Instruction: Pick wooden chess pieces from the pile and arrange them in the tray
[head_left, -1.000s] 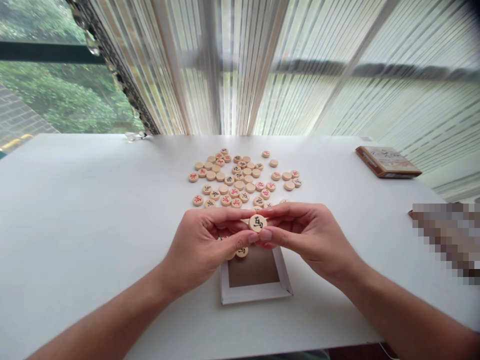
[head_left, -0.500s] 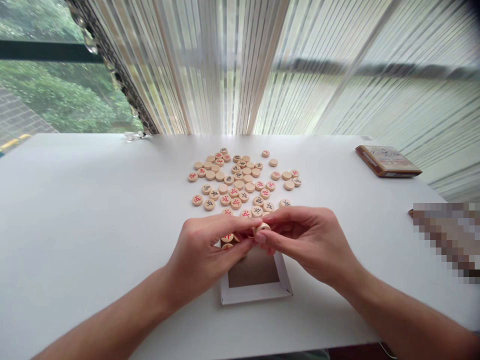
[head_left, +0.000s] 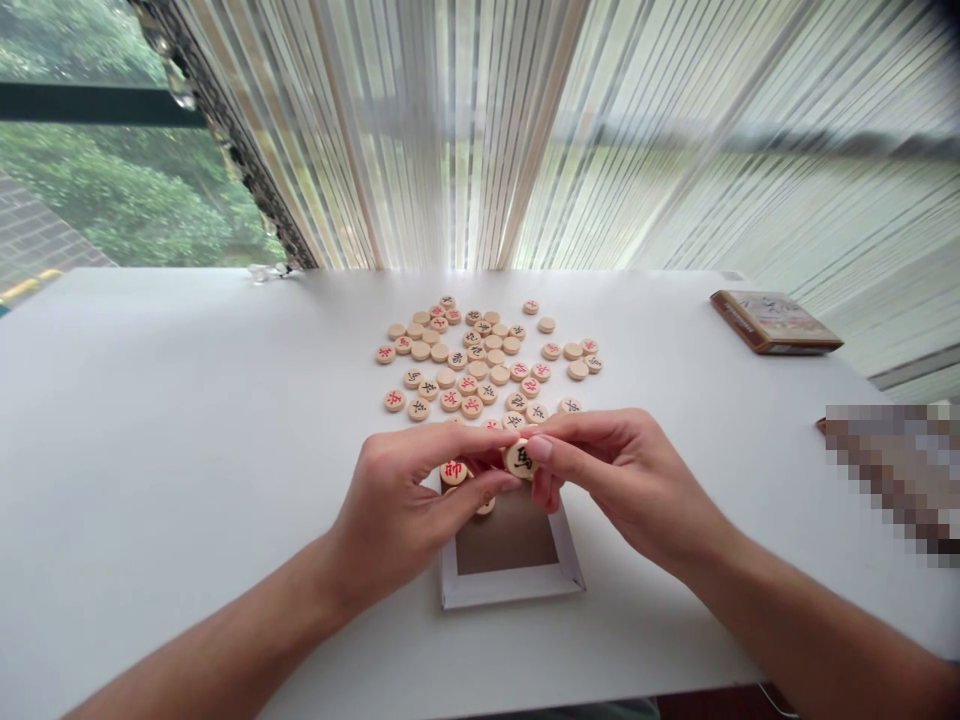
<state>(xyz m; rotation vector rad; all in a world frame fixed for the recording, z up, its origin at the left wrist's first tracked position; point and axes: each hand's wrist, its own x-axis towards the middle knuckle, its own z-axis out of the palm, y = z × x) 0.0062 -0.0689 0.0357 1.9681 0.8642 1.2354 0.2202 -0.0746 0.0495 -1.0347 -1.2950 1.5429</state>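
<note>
Left hand [head_left: 409, 485] and right hand [head_left: 634, 475] both pinch one black 馬 xiangqi piece [head_left: 517, 459] over white-rimmed box [head_left: 517, 590]; red 帥 piece [head_left: 453, 471] at box's left side, loose pieces [head_left: 471, 406] beyond.

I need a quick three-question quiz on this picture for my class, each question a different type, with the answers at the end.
1. Multiple choice: what colour is the character on the round piece held by the left hand and right hand?
a) red
b) black
c) green

2. True or false: the flat, brown-edged item lies to the right of the scattered pieces.

3. Fill in the blank: the tray, partly hidden by the hands, has whitish sides and a ____ base.

Key:
1. b
2. True
3. brown
</note>
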